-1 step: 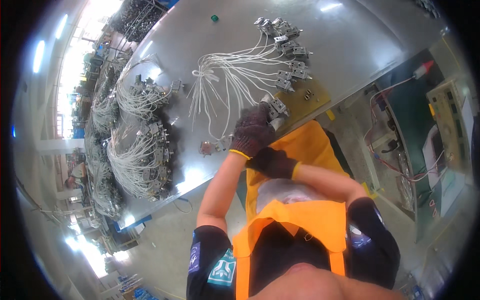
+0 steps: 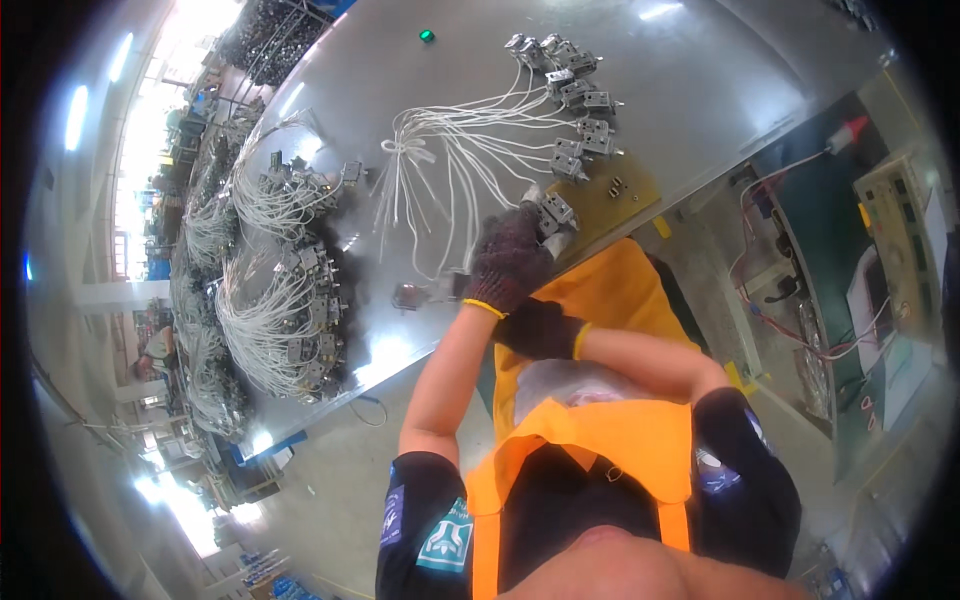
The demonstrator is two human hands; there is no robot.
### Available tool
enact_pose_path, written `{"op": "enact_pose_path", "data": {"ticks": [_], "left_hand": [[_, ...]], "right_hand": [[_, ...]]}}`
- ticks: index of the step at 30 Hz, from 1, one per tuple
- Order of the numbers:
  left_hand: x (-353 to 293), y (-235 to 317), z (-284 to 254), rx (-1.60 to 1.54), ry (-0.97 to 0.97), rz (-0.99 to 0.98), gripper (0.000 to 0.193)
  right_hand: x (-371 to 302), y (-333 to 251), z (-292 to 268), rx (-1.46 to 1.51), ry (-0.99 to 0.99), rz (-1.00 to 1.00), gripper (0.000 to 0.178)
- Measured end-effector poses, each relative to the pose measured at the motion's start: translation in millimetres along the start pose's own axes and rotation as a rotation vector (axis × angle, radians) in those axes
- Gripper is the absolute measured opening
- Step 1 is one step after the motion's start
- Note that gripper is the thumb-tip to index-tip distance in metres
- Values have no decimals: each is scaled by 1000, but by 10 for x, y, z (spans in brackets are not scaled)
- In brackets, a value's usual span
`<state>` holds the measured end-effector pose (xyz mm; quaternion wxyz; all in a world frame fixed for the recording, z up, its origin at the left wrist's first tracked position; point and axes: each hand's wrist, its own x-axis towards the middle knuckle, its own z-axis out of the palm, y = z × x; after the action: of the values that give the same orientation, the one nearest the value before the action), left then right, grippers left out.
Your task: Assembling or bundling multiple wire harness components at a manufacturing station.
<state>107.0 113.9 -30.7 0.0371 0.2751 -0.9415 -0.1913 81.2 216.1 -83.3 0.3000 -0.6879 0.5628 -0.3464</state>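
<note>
My left hand (image 2: 508, 252), in a dark knitted glove with pale fingertips, is at the table's near edge. Its fingers close around a small metal box-shaped part (image 2: 556, 212), one of several on a bundle of white wires (image 2: 440, 130). Just below the left wrist, my gloved right hand (image 2: 542, 330) is close to my body; its fingers are partly covered and I cannot make out anything in them. Beyond the left hand, more metal parts (image 2: 570, 158) fan out at the wire ends. Left of the wrist lies another small part (image 2: 408, 296) with a clear-looking end.
Further wired bundles (image 2: 290, 320) are heaped along the table's left side. A yellowish mat (image 2: 635, 190) bears several tiny brass-coloured pieces (image 2: 616, 187). A small green round thing (image 2: 427, 36) sits at the far side. To the right stands a beige panel box (image 2: 895, 225) with cables.
My right hand has shifted slightly left under the left wrist. The left hand stays on the metal part; a wire beside it has moved a little.
</note>
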Motion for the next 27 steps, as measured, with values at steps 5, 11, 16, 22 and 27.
{"op": "enact_pose_path", "data": {"ticks": [5,11,16,22,27], "left_hand": [[-53,-326,282,-148,179,74,59],[-232,-435,137,-1288,44,-120,61],[-19,-168,112,-1306,130,-139,53],[97,-186,446,-791,138,-4,58],[94,-45,329,-131,370,170,57]], "right_hand": [[-22,100,-68,94,-433,-139,35],[-337,713,-977,862,114,334,26],[-200,868,-1084,964,646,232,25],[-449,869,-1074,1076,805,424,24],[-657,598,-980,1024,697,550,24]]}}
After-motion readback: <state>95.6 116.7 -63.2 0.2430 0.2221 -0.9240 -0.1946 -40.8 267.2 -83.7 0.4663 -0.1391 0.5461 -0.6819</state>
